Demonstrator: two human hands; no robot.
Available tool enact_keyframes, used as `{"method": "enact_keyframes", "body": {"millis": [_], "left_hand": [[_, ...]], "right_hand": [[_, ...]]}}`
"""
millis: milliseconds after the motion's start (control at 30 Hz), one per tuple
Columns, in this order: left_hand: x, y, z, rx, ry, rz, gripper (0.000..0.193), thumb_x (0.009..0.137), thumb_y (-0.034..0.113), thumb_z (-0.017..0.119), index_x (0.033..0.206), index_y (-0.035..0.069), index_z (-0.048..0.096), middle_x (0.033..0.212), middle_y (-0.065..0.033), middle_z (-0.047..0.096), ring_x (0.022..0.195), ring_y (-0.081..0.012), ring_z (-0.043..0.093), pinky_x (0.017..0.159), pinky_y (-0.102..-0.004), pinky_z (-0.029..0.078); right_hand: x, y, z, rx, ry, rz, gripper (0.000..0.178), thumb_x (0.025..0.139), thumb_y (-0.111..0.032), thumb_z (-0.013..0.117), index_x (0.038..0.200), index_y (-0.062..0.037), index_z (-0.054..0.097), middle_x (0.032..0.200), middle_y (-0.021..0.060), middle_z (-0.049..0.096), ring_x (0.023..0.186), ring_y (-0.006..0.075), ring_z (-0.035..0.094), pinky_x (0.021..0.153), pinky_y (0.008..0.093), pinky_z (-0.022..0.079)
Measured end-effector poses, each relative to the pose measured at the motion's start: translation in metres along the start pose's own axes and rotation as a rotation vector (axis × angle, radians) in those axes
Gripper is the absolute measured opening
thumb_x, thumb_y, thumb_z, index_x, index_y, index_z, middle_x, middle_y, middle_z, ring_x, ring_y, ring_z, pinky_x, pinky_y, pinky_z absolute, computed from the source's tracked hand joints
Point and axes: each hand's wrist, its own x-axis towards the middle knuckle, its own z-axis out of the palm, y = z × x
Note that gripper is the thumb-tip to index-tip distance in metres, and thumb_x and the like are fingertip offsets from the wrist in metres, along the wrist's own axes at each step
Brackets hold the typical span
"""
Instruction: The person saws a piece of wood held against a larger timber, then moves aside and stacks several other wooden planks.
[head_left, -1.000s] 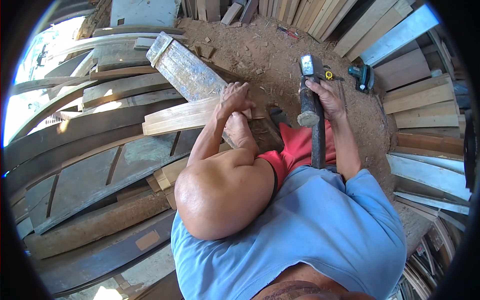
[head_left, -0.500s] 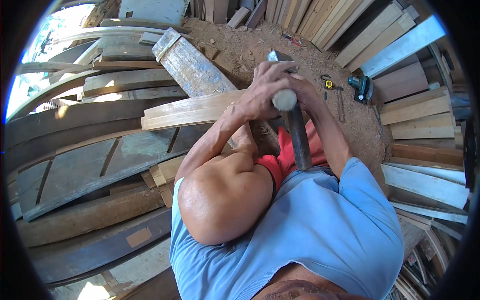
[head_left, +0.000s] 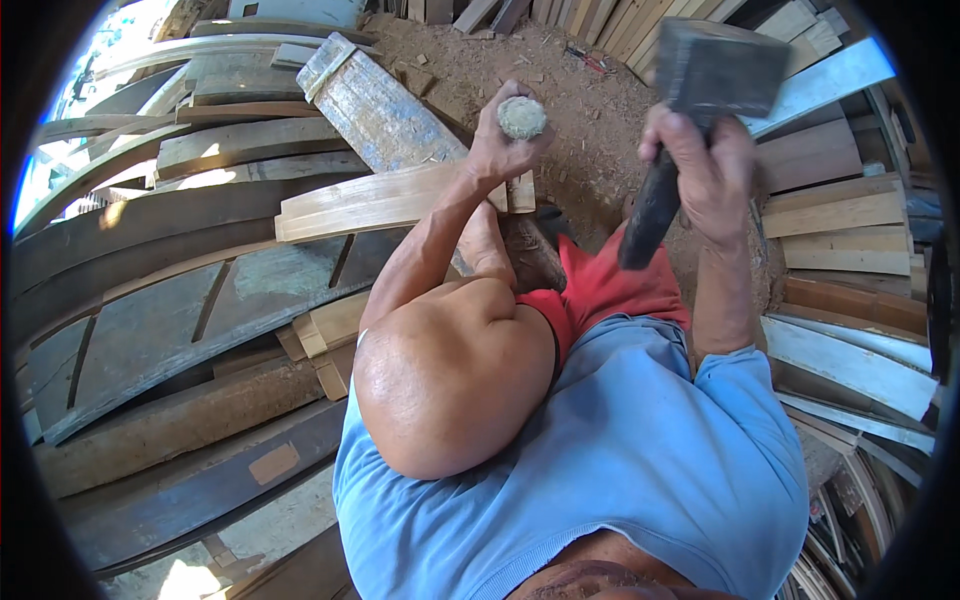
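My left hand (head_left: 497, 145) is wrapped round an upright wooden-handled chisel (head_left: 522, 118). Only the pale, frayed round butt of its handle shows; the blade is hidden below the fist. Under that hand lies a light wooden board (head_left: 370, 206), whose right end reaches just past the fist. Off to the right, my right hand (head_left: 712, 170) grips a mallet (head_left: 722, 75) by its dark handle. The blocky dark mallet head is raised, apart from the chisel, and slightly blurred.
A worn, paint-stained plank (head_left: 385, 115) lies beyond the board. Stacked timber (head_left: 250, 225) fills the left side, with more planks (head_left: 840, 215) on the right. Red-handled pliers (head_left: 588, 60) lie on the shaving-strewn ground. My bent knee (head_left: 440, 380) is close to my left forearm.
The mallet has gone from between my hands to up on the right, in my right hand. My hands have separated, and my left hand has shifted slightly left with the chisel.
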Motion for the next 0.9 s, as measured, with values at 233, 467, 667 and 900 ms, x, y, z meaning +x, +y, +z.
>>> {"method": "enact_keyframes", "body": {"millis": [233, 467, 667, 900], "left_hand": [[-0.002, -0.006, -0.004, 0.049, -0.015, 0.064, 0.022, 0.084, 0.006, 0.078, 0.093, 0.007, 0.058, 0.083, 0.0015, 0.059, 0.078, -0.0071, 0.057, 0.071, -0.0258, 0.049], [-0.005, -0.023, 0.005, -0.004, -0.084, 0.035, 0.018, 0.084, 0.005, 0.076, 0.092, 0.006, 0.060, 0.085, 0.0005, 0.063, 0.078, -0.0076, 0.058, 0.072, -0.0266, 0.049], [-0.021, -0.009, -0.019, 0.062, -0.128, 0.006, 0.015, 0.083, 0.003, 0.074, 0.091, 0.005, 0.061, 0.083, -0.0004, 0.063, 0.078, -0.0083, 0.058, 0.073, -0.0274, 0.050], [-0.026, -0.005, -0.023, 0.331, -0.156, 0.375, 0.018, 0.078, 0.009, 0.077, 0.092, 0.006, 0.067, 0.088, -0.0098, 0.072, 0.081, -0.0148, 0.069, 0.077, -0.0333, 0.056]], "right_hand": [[-0.006, -0.016, -0.007, 0.026, 0.173, -0.378, 0.043, 0.105, -0.019, 0.060, 0.135, 0.0114, 0.055, 0.086, 0.0095, 0.063, 0.074, 0.0158, 0.058, 0.071, 0.0353, 0.052], [-0.008, -0.015, -0.016, -0.022, 0.180, -0.432, 0.048, 0.104, -0.020, 0.062, 0.136, 0.0138, 0.053, 0.087, 0.0102, 0.063, 0.074, 0.0160, 0.058, 0.071, 0.0364, 0.053], [-0.002, -0.022, 0.008, 0.012, 0.177, -0.459, 0.043, 0.103, -0.019, 0.063, 0.131, 0.0126, 0.058, 0.089, 0.0098, 0.064, 0.076, 0.0167, 0.060, 0.072, 0.0390, 0.055], [0.002, 0.029, 0.040, -0.907, -0.429, -0.351, 0.014, 0.094, -0.016, 0.068, 0.101, -0.0048, 0.073, 0.089, 0.0136, 0.070, 0.077, 0.0331, 0.066, 0.083, 0.0456, 0.055]]}}
